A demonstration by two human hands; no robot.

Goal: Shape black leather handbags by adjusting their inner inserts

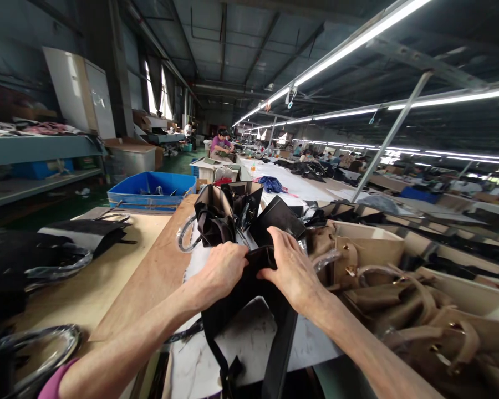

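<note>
Near the middle of the head view, my left hand (225,270) has its fingers closed on the upper edge of a black fabric piece (241,302). My right hand (293,271) is at the other side of that edge, thumb and fingers apart around it; whether it grips the fabric is hard to tell. Long black straps hang from the piece toward the bottom of the view, over a white marked surface (249,338). Just beyond my hands stand black bags (216,221) and a flat black panel (278,219).
Tan bags (370,249) with handles crowd the right side. Black bags (83,235) lie on the wooden table (145,266) at left. A blue bin (149,191) stands behind it. A person (222,145) in purple sits farther back, beside a long white table (291,185).
</note>
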